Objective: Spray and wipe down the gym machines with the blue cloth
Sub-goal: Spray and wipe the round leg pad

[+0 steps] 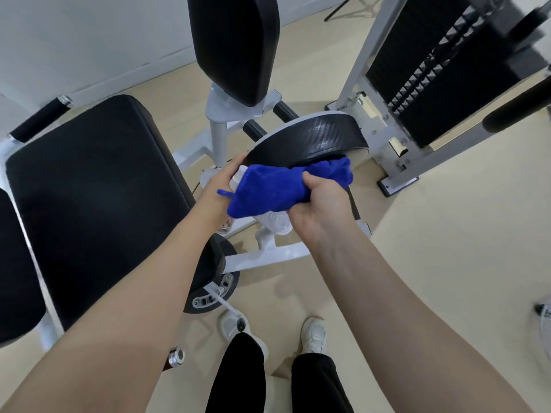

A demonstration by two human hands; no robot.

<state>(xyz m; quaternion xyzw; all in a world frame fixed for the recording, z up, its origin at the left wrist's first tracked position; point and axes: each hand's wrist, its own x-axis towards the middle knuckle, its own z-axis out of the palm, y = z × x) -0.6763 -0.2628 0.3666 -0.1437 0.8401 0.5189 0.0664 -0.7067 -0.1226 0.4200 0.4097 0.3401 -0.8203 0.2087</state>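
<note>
A blue cloth (277, 186) is bunched in the middle of the view, just in front of a curved black machine pad (310, 141). My right hand (319, 204) grips the cloth from the right side. My left hand (220, 180) holds a white spray bottle (275, 223), which is mostly hidden behind the cloth; its white top shows at the fingers and its base below the cloth. The cloth's far end touches the lower edge of the curved pad.
A wide black seat pad (95, 198) lies at the left, an upright black back pad (235, 43) behind. The white frame (262, 257) runs under my hands. A weight stack (432, 76) stands at the right. My shoes (313, 335) are on the beige floor.
</note>
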